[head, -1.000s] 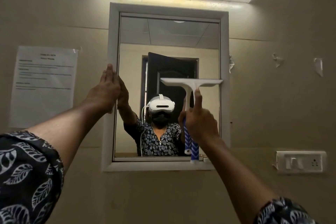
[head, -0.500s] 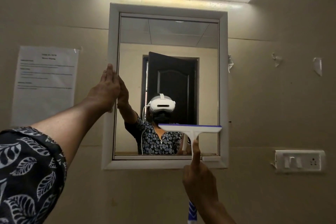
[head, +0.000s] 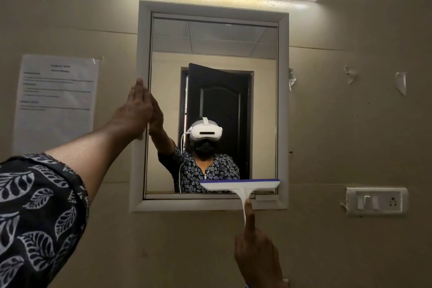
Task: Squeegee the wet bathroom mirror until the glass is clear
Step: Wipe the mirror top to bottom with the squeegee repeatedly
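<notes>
Grasping the squeegee by its handle: right grip, clenched, forefinger straight up the white neck. Blade lower than half a second ago, now level across the bottom right of the mirror glass, just above the frame's lower rail. Left grip unmoved, released, flat against the frame's left edge. Handle mostly hidden behind the right grip, cut off at the bottom border. Water on the glass not discernible. Paper notice left of the mirror, print too blurred to read.
</notes>
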Demonstrator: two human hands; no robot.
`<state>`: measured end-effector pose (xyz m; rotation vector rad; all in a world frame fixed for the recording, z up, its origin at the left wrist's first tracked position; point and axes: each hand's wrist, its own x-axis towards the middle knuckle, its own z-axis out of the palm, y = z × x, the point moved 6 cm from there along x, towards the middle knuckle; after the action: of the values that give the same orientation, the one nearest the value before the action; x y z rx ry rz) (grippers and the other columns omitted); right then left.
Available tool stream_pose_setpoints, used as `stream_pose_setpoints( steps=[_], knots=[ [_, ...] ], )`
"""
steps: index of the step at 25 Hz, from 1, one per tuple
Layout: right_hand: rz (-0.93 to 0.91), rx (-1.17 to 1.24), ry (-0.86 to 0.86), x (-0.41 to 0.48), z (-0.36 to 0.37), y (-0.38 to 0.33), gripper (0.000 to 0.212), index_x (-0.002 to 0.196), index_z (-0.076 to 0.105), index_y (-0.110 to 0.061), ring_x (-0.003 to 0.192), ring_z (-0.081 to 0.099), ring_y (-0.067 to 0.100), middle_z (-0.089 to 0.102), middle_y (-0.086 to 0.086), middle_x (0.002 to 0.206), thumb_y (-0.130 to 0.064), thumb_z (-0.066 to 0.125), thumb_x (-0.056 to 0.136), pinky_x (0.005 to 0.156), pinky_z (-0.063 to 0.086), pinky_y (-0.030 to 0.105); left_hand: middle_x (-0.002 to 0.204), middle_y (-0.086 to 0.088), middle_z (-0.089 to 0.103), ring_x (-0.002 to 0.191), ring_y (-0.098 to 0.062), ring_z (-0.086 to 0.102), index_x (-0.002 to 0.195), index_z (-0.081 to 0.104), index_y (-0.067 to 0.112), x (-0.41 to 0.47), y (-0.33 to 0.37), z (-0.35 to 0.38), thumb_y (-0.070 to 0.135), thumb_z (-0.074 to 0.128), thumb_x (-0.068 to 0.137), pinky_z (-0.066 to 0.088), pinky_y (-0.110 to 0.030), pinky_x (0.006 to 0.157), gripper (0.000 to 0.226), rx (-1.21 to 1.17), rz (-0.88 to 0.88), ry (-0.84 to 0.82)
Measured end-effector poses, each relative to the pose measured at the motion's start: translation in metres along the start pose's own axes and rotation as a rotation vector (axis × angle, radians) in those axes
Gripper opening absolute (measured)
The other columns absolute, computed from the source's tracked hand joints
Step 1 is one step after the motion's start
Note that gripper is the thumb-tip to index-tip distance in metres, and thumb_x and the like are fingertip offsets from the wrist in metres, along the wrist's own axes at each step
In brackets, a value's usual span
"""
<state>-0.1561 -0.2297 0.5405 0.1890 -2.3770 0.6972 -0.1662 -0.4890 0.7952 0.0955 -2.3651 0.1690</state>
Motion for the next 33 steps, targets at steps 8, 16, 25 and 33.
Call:
stream_pose_setpoints(
  steps=[8,16,25,33],
  knots=[
    [0.101,-0.060,-0.144,-0.020,-0.020,-0.008,0.079,0.138,-0.021,-0.046,0.071,0.054,0.022,0.053,0.000,0.079,-0.028,0.035,0.086,0.067,0.041,0.032,0.155,-0.018,-0.024,0.146,-0.032,-0.012,0.147,-0.015,-0.003,0.001,-0.005,0.002,0.012,0.081,0.069,0.014,-0.040,0.121,0.124,-0.053,0.045,-0.033],
    [0.104,-0.175,-0.379,0.020,-0.077,-0.060,0.073,0.149,0.000,-0.023,0.090,0.054,0.013,0.055,0.009,0.116,-0.017,0.047,0.093,0.070,0.047,0.024,0.158,-0.014,-0.016,0.147,-0.027,-0.012,0.150,-0.012,0.004,-0.027,-0.014,0.022,0.058,0.062,0.078,-0.002,-0.037,0.119,0.117,-0.057,0.103,0.011],
    [-0.231,0.151,0.245,0.032,-0.153,-0.124,0.045,0.129,0.030,-0.012,0.054,0.059,0.009,0.058,-0.003,0.071,-0.024,0.054,0.093,0.046,0.048,0.020,0.156,-0.015,-0.019,0.146,-0.026,-0.016,0.146,-0.018,0.006,-0.083,0.014,0.018,0.071,0.018,0.083,-0.008,-0.037,0.119,0.097,-0.194,0.144,0.179],
    [-0.214,0.059,0.413,0.004,-0.131,-0.109,0.022,0.108,0.045,-0.009,0.055,0.051,0.007,0.050,-0.004,0.073,-0.025,0.051,0.094,0.049,0.040,0.010,0.153,-0.008,-0.018,0.145,-0.022,-0.013,0.144,-0.011,0.010,-0.149,0.062,0.014,0.074,-0.015,0.077,-0.006,-0.035,0.119,0.093,-0.370,0.249,0.353]
  ],
)
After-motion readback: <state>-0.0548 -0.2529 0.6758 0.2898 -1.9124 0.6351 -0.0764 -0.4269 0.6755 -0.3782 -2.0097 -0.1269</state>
